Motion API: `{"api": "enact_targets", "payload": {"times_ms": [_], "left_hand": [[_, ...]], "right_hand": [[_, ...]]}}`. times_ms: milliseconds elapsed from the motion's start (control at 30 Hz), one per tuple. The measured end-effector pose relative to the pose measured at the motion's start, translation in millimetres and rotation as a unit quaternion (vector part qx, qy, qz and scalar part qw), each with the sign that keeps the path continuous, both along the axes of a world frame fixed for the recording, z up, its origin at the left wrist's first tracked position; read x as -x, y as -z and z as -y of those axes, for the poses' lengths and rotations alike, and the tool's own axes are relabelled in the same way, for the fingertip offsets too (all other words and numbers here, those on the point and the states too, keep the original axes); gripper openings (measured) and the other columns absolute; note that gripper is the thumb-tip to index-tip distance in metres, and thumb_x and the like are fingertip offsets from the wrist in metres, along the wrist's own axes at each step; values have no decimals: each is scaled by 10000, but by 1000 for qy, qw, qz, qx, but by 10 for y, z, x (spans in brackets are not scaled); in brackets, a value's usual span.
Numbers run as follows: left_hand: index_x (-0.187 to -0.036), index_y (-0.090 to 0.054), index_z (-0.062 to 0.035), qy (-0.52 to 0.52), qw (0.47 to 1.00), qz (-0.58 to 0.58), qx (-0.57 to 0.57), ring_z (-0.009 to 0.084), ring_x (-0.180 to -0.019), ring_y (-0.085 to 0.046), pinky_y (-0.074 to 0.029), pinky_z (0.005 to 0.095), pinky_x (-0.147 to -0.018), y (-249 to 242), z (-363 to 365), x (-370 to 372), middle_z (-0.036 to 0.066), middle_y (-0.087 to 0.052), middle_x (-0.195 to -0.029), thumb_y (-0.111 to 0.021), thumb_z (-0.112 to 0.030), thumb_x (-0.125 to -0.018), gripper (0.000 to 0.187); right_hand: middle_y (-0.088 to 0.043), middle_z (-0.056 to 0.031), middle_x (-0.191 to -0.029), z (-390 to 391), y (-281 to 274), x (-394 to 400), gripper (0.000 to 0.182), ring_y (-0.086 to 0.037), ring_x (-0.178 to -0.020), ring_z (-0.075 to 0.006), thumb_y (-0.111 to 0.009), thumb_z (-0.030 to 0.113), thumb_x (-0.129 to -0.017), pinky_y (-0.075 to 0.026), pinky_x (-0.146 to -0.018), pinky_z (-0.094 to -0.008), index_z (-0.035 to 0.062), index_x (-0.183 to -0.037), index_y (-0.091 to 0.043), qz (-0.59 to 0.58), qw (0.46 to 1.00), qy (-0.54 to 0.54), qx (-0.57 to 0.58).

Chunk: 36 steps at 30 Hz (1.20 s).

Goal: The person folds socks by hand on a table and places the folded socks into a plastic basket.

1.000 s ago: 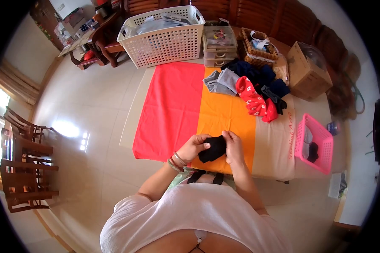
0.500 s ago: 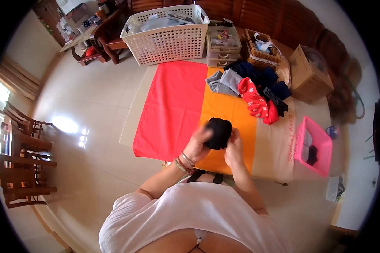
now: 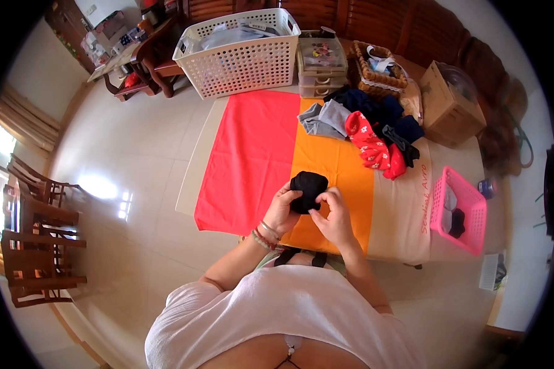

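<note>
A small folded black cloth (image 3: 308, 191) is held over the orange band of the table cover (image 3: 332, 163). My left hand (image 3: 280, 212) grips its left side, thumb on top, with bracelets at the wrist. At its lower right edge my right hand (image 3: 334, 216) has thumb and finger bent towards each other, touching the cloth. Behind the hands lies a heap of clothes: a grey piece (image 3: 326, 119), a red one with white flowers (image 3: 369, 144) and dark blue ones (image 3: 381, 107).
A white perforated basket (image 3: 240, 64), a drawer box (image 3: 322, 64), a wicker basket (image 3: 378, 74) and a cardboard box (image 3: 450, 111) stand at the back. On the right is a pink basket (image 3: 476, 215) holding small dark and grey cloths. Wooden chairs (image 3: 43, 258) stand at the left.
The black cloth has moved slightly left and looks more compact. My right hand has turned, its fingers now bent over the cloth's lower right edge.
</note>
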<state>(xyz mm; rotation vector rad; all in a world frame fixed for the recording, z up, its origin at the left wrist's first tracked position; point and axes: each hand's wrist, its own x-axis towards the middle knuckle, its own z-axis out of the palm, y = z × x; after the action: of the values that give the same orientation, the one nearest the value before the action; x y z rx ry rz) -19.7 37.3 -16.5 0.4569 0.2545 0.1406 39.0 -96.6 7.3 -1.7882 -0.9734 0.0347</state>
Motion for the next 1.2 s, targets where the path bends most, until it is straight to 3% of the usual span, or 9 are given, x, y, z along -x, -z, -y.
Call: {"api": "enact_targets", "payload": {"times_ms": [200, 333, 400, 433, 567, 667, 767, 967, 1200], "left_hand": [[-1090, -508, -9, -34, 998, 22, 54, 235, -997, -545, -449, 348, -879, -154, -23, -38, 120, -566, -1074, -420, -3, -778, 324], [-1049, -520, 22, -140, 958, 17, 248, 218, -1037, -521, -416, 328, -917, 59, -308, -353, 111, -567, -1081, -425, -1, -805, 263], [-1025, -526, 26, -129, 960, 132, 208, 216, -1052, -512, -415, 311, -913, -27, -516, -461, 108, -564, -1088, -428, 1, -817, 231], [-1078, -507, 27, -82, 955, 212, 193, 221, -1069, -503, -403, 324, -928, -59, -608, -499, 106, -551, -1119, -421, -2, -801, 292], [-1189, -446, 13, -120, 982, 142, -17, 227, -1105, -481, -347, 344, -979, -463, -352, -425, 109, -523, -1176, -395, -4, -757, 435], [-1182, -457, 2, -104, 990, 89, -12, 222, -1114, -475, -346, 351, -980, -384, -137, -344, 105, -508, -1201, -388, -7, -783, 405], [-1216, -414, -4, -73, 993, 97, -5, 234, -1133, -458, -321, 364, -998, -335, -3, -290, 112, -488, -1218, -403, -40, -802, 416], [-1286, -314, -4, -45, 982, 169, -68, 231, -1218, -358, -290, 358, -1013, -362, 70, -202, 110, -372, -1315, -419, 17, -756, 541], [-1232, -372, -4, -148, 961, 76, -223, 167, -1115, -461, -398, 277, -920, -160, 141, -312, 73, -468, -1209, -457, 131, -766, 493]], "right_hand": [[-429, -106, -709, -28, 38, 80, 240, -473, -655, -306, -679, -14, -611, -399, -579, -362, 12, -680, -450, 72, 995, 28, 64], [-511, -122, -716, -38, 380, 321, 96, -524, -694, -318, -597, -1, -676, -430, -606, -384, 10, -698, -503, 118, 991, 7, 55], [-561, -142, -783, -21, 468, 483, 64, -557, -756, -314, -571, -9, -688, -451, -642, -373, 13, -680, -511, 169, 983, -54, 51], [-556, -135, -769, -13, 464, 466, 79, -557, -751, -303, -575, -22, -695, -450, -633, -355, 17, -695, -506, 99, 994, -35, 30], [-513, -120, -841, -68, 175, 155, 208, -555, -729, -246, -619, -20, -733, -440, -577, -287, 26, -867, -468, 32, 991, 83, -99], [-492, -133, -930, -122, -135, -17, 282, -551, -768, -228, -654, -15, -707, -468, -607, -273, 22, -927, -483, 50, 987, 96, -122], [-484, -110, -905, -161, -232, -81, 275, -537, -711, -196, -657, -52, -693, -464, -618, -251, 14, -900, -489, 122, 986, 75, -84], [-470, -107, -813, -193, -103, -80, 232, -520, -670, -199, -645, -59, -689, -439, -579, -273, 12, -817, -466, 90, 986, 122, -66], [-504, -112, -684, -163, -154, -9, 166, -533, -588, -252, -623, -20, -725, -429, -517, -310, 19, -752, -464, 103, 990, 73, -64]]}}
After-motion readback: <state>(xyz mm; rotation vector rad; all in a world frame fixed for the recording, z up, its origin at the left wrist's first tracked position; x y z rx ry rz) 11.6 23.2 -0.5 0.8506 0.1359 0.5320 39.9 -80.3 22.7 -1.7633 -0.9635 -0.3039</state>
